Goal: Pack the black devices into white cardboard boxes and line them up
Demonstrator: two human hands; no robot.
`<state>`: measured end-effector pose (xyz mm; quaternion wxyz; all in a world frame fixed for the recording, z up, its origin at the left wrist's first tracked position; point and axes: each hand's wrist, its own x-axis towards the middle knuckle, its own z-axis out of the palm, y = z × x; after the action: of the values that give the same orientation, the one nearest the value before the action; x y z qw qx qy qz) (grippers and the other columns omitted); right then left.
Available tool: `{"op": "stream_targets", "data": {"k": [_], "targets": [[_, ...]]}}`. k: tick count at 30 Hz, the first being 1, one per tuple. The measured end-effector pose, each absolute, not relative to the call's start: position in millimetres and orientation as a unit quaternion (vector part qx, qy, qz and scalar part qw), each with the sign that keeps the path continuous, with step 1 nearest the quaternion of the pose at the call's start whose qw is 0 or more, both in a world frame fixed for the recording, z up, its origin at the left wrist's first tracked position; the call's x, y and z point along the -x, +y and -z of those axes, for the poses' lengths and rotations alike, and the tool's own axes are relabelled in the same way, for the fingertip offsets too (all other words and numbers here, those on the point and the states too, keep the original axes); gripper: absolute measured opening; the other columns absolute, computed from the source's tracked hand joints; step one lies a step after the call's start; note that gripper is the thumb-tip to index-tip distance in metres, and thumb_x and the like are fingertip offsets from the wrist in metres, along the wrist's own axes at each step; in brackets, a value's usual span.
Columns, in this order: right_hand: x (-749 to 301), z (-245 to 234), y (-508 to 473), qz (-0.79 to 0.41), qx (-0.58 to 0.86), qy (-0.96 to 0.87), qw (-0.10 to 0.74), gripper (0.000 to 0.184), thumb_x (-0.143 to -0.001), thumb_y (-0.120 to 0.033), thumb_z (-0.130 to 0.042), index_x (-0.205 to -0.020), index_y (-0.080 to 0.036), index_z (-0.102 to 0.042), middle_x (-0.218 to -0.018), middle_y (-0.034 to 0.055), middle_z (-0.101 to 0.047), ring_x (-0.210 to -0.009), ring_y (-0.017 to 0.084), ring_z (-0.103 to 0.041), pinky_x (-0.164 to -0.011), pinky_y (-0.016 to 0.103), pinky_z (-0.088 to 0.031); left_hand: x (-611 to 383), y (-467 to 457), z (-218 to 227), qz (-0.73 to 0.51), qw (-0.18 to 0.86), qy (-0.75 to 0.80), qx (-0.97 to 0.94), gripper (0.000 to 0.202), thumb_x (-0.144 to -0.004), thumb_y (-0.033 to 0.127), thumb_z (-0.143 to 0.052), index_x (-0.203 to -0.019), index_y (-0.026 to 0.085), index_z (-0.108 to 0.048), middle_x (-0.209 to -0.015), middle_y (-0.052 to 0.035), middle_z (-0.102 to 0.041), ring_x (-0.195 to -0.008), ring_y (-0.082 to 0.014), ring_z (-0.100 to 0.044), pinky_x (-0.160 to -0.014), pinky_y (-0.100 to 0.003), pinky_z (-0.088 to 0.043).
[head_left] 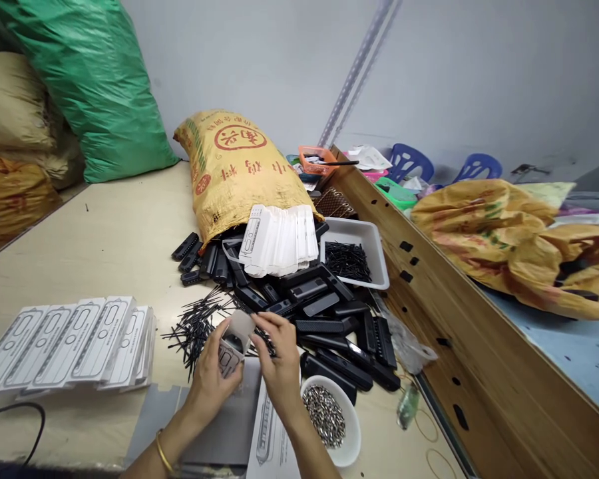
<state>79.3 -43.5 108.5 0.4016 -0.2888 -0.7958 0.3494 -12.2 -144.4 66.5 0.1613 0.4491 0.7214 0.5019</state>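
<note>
My left hand is wrapped round a small white printed box, its top end tilted away from me. The box's end flap stands up, and a dark inside shows below it. My right hand has thumb and forefinger at the flap's right edge, seemingly pinching it. Beneath both hands lie a flat grey box and a white printed carton. Just beyond them is a loose heap of thin black sticks. Black plastic pieces are piled to the right.
A white bowl of small metal parts sits at near right. Finished-looking white boxes stand in a row at left. A yellow sack spills black pieces behind flat white cartons. A white tray and wooden board border the right.
</note>
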Motion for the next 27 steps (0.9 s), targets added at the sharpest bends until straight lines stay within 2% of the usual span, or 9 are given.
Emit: {"op": "stream_targets", "data": {"k": [2, 5, 7, 9, 11, 16, 20, 24, 27], "targets": [[-77.5, -97.0, -42.2, -0.431, 0.308, -0.758, 0.381, 0.03, -0.08, -0.028, -0.059, -0.109, -0.022, -0.056, -0.099, 0.0064, -0.06, -0.086, 0.019, -0.057, -0.073, 0.032, -0.047, 12.9, -145.6, -68.3, -0.51, 0.184, 0.704, -0.458, 0.058, -0.072, 0.013, -0.053, -0.126, 0.023, -0.036, -0.126, -0.0085, -0.05, -0.118, -0.0205, -0.048, -0.099, -0.037, -0.04], [-71.4, -81.7, -50.0, -0.494, 0.324, -0.72, 0.364, 0.017, -0.085, -0.03, -0.052, -0.096, -0.019, -0.055, -0.079, 0.0015, -0.059, -0.068, 0.015, -0.056, -0.062, 0.027, -0.047, 12.1, -145.6, -71.5, -0.515, 0.235, 0.675, -0.473, 0.051, -0.071, 0.011, -0.053, -0.118, 0.022, -0.04, -0.12, -0.0088, -0.054, -0.114, -0.0201, -0.051, -0.098, -0.038, -0.041], [-68.6, -75.4, -61.3, -0.447, 0.321, -0.731, 0.404, 0.013, -0.087, -0.028, -0.047, -0.089, -0.019, -0.057, -0.081, 0.003, -0.059, -0.075, 0.016, -0.057, -0.067, 0.029, -0.047, 11.5, -144.4, -72.8, -0.534, 0.274, 0.658, -0.455, 0.059, -0.072, 0.014, -0.055, -0.125, 0.022, -0.03, -0.129, -0.0127, -0.048, -0.118, -0.0213, -0.048, -0.099, -0.039, -0.04], [-68.2, -72.8, -72.1, -0.393, 0.275, -0.763, 0.433, 0.012, -0.086, -0.024, -0.048, -0.089, -0.02, -0.059, -0.094, 0.0064, -0.06, -0.089, 0.02, -0.057, -0.076, 0.033, -0.047, 10.9, -143.1, -73.2, -0.557, 0.308, 0.642, -0.427, 0.067, -0.078, 0.019, -0.054, -0.132, 0.023, -0.015, -0.138, -0.0174, -0.037, -0.122, -0.0218, -0.045, -0.099, -0.041, -0.039], [-68.8, -73.4, -78.0, -0.376, 0.24, -0.783, 0.433, 0.012, -0.084, -0.022, -0.051, -0.093, -0.021, -0.059, -0.102, 0.0077, -0.059, -0.097, 0.021, -0.056, -0.079, 0.035, -0.047, 9.7, -142.0, -72.9, -0.57, 0.323, 0.64, -0.401, 0.066, -0.083, 0.023, -0.049, -0.133, 0.022, -0.007, -0.141, -0.0205, -0.032, -0.125, -0.0222, -0.043, -0.1, -0.042, -0.039], [-66.9, -75.7, -75.4, -0.392, 0.274, -0.764, 0.433, 0.014, -0.088, -0.017, -0.045, -0.096, -0.021, -0.056, -0.096, 0.006, -0.061, -0.093, 0.019, -0.058, -0.079, 0.035, -0.048, 5.8, -141.3, -71.0, -0.584, 0.299, 0.649, -0.386, 0.059, -0.077, 0.022, -0.057, -0.121, 0.019, -0.019, -0.133, -0.0223, -0.039, -0.125, -0.0246, -0.042, -0.1, -0.045, -0.038], [-69.6, -65.2, -80.7, -0.319, 0.184, -0.816, 0.446, 0.021, -0.087, -0.016, -0.046, -0.104, -0.023, -0.057, -0.109, 0.0078, -0.06, -0.107, 0.023, -0.052, -0.086, 0.043, -0.045, 5.5, -143.2, -68.8, -0.574, 0.282, 0.645, -0.419, 0.048, -0.08, 0.021, -0.051, -0.117, 0.02, -0.021, -0.13, -0.0187, -0.042, -0.119, -0.0208, -0.047, -0.097, -0.041, -0.041], [-80.3, -56.4, -85.8, -0.359, 0.221, -0.817, 0.394, 0.034, -0.09, -0.028, -0.04, -0.123, -0.021, -0.047, -0.131, 0.0122, -0.047, -0.122, 0.027, -0.042, -0.094, 0.049, -0.039, 25.7, -147.0, -78.5, -0.486, 0.217, 0.721, -0.443, 0.048, -0.073, 0.023, -0.055, -0.116, 0.019, -0.034, -0.114, -0.012, -0.049, -0.1, -0.0221, -0.055, -0.084, -0.039, -0.049], [-88.5, -59.1, -79.1, -0.41, 0.293, -0.773, 0.386, 0.037, -0.092, -0.035, -0.036, -0.123, -0.019, -0.046, -0.13, 0.0136, -0.047, -0.121, 0.026, -0.043, -0.096, 0.048, -0.038, 67.0, -156.8, -100.2, -0.365, 0.159, 0.844, -0.359, 0.049, -0.075, 0.032, -0.054, -0.12, 0.018, -0.041, -0.108, -0.0114, -0.049, -0.078, -0.0206, -0.056, -0.063, -0.034, -0.051]]}}
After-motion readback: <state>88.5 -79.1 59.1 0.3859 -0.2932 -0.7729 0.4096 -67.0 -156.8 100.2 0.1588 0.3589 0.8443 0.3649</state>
